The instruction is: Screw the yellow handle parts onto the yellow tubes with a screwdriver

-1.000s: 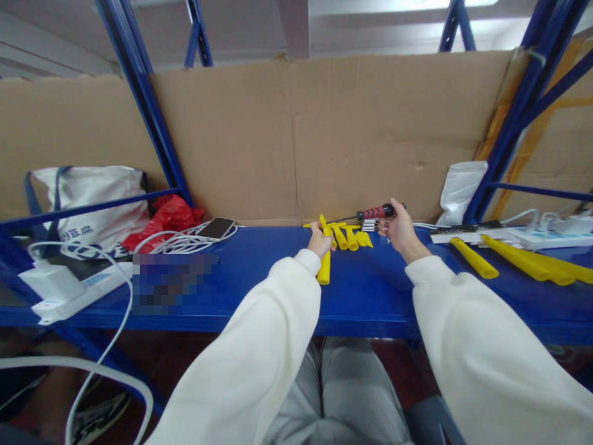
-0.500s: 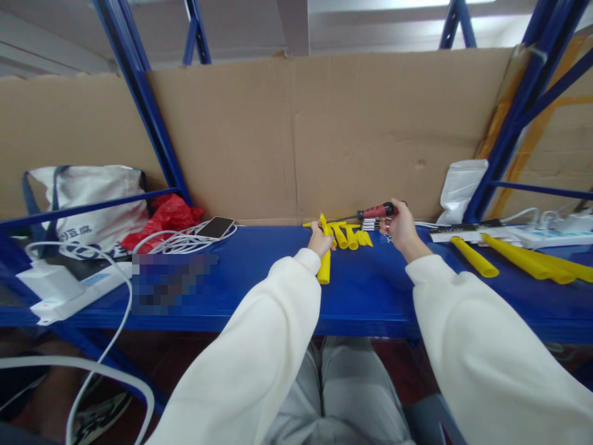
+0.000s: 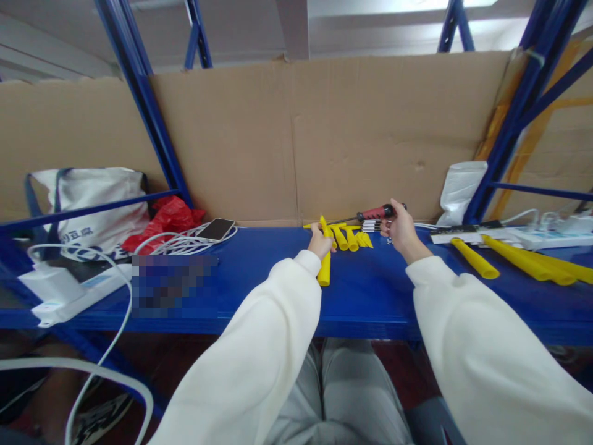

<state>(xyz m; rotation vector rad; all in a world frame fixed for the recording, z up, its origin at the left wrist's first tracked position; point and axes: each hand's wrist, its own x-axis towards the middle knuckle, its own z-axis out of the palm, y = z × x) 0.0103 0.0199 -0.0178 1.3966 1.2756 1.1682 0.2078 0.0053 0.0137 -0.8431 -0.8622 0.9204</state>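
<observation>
My left hand point(image 3: 319, 241) is closed around a yellow plastic tube point(image 3: 325, 269) whose lower end points toward me. In my right hand point(image 3: 401, 227) is a screwdriver point(image 3: 375, 213) with a red and black handle, held level by its rear end. Its thin shaft reaches left to the yellow piece at my left hand; the tip's exact contact is hidden. Between my hands several short yellow pieces point(image 3: 353, 240) lie in a row on the blue table point(image 3: 269, 266). Small white and dark cylinders point(image 3: 370, 226) sit just under the screwdriver handle.
More yellow tubes point(image 3: 477, 259) lie at the right beside a white power strip point(image 3: 546, 237). On the left are a phone point(image 3: 217, 230), coiled white cable, a red plastic bag point(image 3: 167, 221), a cloth bag point(image 3: 97, 198) and another power strip point(image 3: 83, 296). A cardboard wall point(image 3: 361, 136) closes the back.
Both hands keep nearly the same grip and place. The whole view has shifted very slightly; nothing was picked up or let go.
</observation>
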